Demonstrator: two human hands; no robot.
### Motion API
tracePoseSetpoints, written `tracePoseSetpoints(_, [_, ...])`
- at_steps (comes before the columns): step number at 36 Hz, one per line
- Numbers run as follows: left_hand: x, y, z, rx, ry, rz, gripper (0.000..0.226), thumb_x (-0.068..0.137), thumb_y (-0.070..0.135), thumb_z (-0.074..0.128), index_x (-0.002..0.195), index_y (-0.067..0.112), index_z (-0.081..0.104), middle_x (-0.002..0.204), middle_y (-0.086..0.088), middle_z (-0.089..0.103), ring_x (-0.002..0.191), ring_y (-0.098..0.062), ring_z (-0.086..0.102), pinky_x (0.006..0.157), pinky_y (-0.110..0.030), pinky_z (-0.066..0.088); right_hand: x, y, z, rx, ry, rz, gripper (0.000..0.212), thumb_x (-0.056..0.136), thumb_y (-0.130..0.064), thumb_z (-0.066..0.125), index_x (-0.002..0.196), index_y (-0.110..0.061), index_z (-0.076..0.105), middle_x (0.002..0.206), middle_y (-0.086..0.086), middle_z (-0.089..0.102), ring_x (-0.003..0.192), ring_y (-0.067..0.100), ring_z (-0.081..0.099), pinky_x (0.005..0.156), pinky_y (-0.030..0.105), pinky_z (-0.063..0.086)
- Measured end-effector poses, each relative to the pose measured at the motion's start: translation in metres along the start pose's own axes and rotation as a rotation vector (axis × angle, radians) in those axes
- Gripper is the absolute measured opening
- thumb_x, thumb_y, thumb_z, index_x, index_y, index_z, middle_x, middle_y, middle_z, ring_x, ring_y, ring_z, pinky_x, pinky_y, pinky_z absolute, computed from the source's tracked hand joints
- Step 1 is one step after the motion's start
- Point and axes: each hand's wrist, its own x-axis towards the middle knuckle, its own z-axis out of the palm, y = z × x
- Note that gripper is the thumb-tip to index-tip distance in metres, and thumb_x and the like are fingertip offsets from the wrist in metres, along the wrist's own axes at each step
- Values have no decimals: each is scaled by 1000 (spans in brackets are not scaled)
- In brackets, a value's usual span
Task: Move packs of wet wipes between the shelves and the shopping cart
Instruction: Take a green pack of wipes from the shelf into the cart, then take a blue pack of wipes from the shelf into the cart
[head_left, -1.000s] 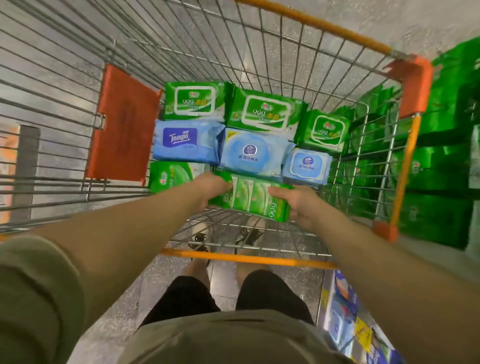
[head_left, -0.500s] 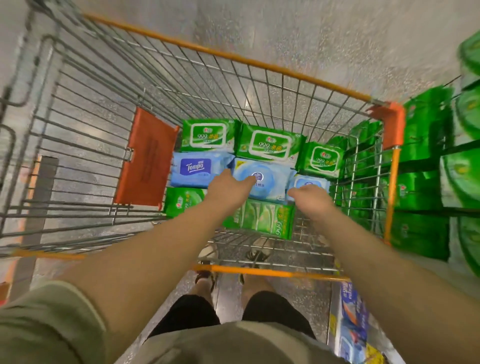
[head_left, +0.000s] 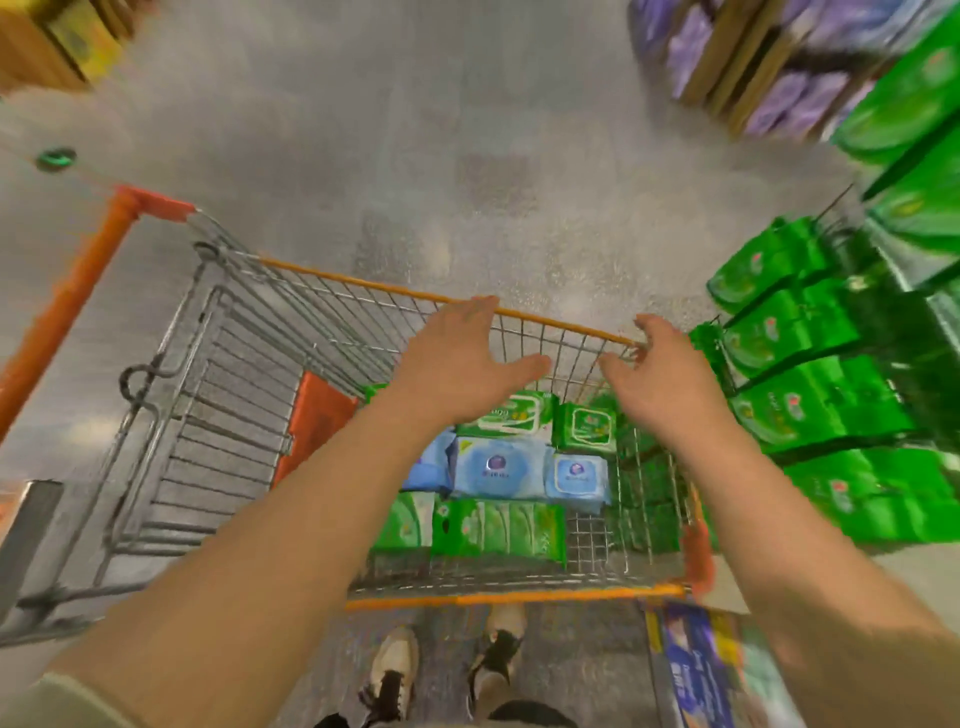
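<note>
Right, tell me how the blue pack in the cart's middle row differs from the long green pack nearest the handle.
The blue pack is pale blue with a round dark emblem; the long green pack is green with leaf-like stripes. The blue pack sits in the middle row, the green one nearest the handle. Both lie flat in the cart, untouched.

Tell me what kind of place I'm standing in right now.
Most likely a supermarket aisle. You are over a wire shopping cart with wet wipe packs in it, and store shelves stacked with many identical green packs stand to your right.
</note>
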Motion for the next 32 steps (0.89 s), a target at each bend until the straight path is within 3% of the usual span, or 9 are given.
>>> tracePoseSetpoints(9, [-58,36,-73,116,27,275,102,86,82,46,165,25,14,171,3,17,157,-20,15,126,-39,15,-85,-32,-67,-145,161,38,69,92,-44,61,151,-14,39,154,15,43,137,37,45,117,47,33])
tracePoseSetpoints(13, [-82,61,-85,92,3,387,103,84,83,48,165,28,15,171,5,19,156,-18,17,126,-40,19,-136,-33,-96,-209,220,96,70,95,-44,59,153,-14,35,159,12,37,144,32,37,122,47,23])
tracePoseSetpoints(17, [-104,89,-79,74,-35,505,100,85,84,47,164,31,16,170,5,21,155,-17,21,122,-41,23,-188,-19,-117,-207,281,194,70,95,-48,57,153,-17,35,156,9,41,139,32,43,120,48,28])
tracePoseSetpoints(22, [-138,128,-62,43,-106,658,102,84,84,48,164,28,18,168,2,27,153,-20,28,120,-44,30,-256,4,-140,-211,328,356,68,95,-49,56,153,-19,37,155,9,43,139,31,43,113,37,33])
tracePoseSetpoints(26, [-169,165,-44,86,-143,788,106,80,90,44,164,29,19,168,1,28,152,-23,31,119,-51,35,-316,26,-153,-202,378,490,67,94,-50,56,152,-20,39,146,12,53,133,34,49,109,38,37])
tracePoseSetpoints(32, [-229,224,-15,83,-192,968,106,79,87,47,163,27,24,167,1,30,152,-19,30,120,-41,30,-409,61,-167,-230,471,624,69,94,-49,56,153,-16,37,155,10,43,140,30,42,116,40,32])
